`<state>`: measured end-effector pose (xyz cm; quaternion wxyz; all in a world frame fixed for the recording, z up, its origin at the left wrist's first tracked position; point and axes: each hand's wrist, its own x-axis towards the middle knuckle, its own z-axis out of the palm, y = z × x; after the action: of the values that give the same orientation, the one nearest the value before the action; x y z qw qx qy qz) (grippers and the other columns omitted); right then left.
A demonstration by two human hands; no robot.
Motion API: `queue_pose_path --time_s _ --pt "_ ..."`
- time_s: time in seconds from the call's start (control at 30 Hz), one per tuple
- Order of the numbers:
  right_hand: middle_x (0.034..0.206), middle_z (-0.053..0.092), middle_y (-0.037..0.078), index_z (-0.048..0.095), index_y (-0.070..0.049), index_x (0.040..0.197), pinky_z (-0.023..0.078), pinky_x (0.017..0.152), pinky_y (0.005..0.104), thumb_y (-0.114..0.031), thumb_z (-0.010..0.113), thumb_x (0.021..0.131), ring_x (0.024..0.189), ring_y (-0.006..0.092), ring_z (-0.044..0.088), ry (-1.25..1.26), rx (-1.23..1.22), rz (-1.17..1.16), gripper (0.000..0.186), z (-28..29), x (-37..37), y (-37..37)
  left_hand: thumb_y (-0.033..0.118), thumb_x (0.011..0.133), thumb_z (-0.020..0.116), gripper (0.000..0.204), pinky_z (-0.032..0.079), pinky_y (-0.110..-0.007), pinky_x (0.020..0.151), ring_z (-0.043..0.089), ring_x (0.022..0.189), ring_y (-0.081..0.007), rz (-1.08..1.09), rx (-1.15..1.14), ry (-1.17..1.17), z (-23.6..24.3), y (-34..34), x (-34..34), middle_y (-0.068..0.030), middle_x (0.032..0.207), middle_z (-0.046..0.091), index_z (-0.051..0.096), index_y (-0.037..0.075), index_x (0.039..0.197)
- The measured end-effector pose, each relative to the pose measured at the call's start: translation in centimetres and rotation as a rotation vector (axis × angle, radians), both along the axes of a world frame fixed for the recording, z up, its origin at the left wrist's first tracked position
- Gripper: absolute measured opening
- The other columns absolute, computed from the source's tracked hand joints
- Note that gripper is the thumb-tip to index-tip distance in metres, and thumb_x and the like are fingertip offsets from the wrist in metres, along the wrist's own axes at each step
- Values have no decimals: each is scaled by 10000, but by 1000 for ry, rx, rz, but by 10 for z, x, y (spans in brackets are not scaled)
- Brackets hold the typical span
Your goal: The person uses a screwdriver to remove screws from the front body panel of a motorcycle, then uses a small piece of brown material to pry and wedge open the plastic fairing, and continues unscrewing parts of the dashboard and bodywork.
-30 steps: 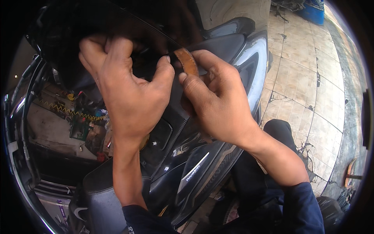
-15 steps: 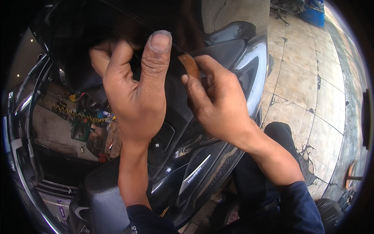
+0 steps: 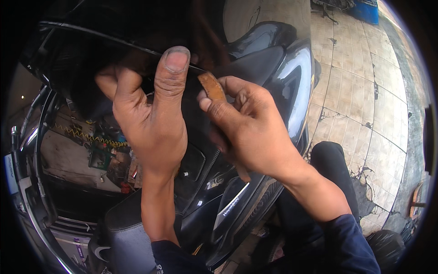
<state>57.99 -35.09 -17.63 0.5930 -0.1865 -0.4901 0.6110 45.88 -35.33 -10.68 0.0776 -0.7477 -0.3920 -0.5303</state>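
My left hand [image 3: 159, 118] reaches up to the lower edge of a glossy black panel [image 3: 114, 34] on a motorbike. Its thumb points upward over that edge while the fingers curl in under it, their tips in shadow. To its right, my right hand [image 3: 251, 121] grips a flat brown strip [image 3: 211, 86] between thumb and bent fingers. The strip's worn upper end lies close to the panel's edge; whether they touch I cannot tell. Below my palm its lower end sticks out.
The motorbike's black seat [image 3: 130, 214] is at the lower left. Through a gap, a coiled yellow hose [image 3: 91, 135] and a green object [image 3: 101, 156] show on the floor. Pale cracked tiles [image 3: 351, 91] lie on the right, with a blue drum [image 3: 366, 13] at the far end.
Both hands have shifted slightly left and down in view. The brown strip is tilted differently, and its lower end now shows beneath my right hand. The panel's edge stands out more clearly.
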Motion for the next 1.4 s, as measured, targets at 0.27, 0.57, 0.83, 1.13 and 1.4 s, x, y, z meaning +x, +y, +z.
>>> queue_pose_path --time_s 0.27,0.57,0.83,1.13,1.4 --pt "544 581 178 477 27 919 497 453 440 -83 563 942 494 380 623 -289 644 -613 142 -15 -12 18 152 944 716 156 391 -256 874 445 956 -111 -13 -15 -11 -5 4 -3 -34 1039 460 679 7 987" --pt "623 564 55 625 24 1087 411 503 262 -69 618 964 519 121 565 -131 350 -234 155 -27 14 5 116 939 671 270 416 -284 901 494 1009 -122 -22 -39 23 3 -2 4 -56 1129 451 629 -46 1150" --pt "603 540 -19 646 33 1088 345 515 227 -41 587 965 553 28 444 -206 119 -63 156 -35 43 -6 140 680 885 320 458 -343 792 484 960 -247 286 192 445 6 -2 -12 -134 1082 466 646 11 850" --pt "625 560 1 611 41 1124 363 432 215 -152 585 1015 467 56 485 -421 55 -81 223 -40 77 -5 161 674 849 270 397 -439 860 430 990 -323 232 232 310 9 -2 -17 -148 1049 470 665 35 826" --pt "606 566 22 596 39 1110 326 348 224 -171 569 1025 363 77 444 -471 61 -96 228 -66 74 11 237 679 858 272 411 -426 851 424 996 -310 186 296 303 5 7 -22 -148 1052 465 695 65 811"
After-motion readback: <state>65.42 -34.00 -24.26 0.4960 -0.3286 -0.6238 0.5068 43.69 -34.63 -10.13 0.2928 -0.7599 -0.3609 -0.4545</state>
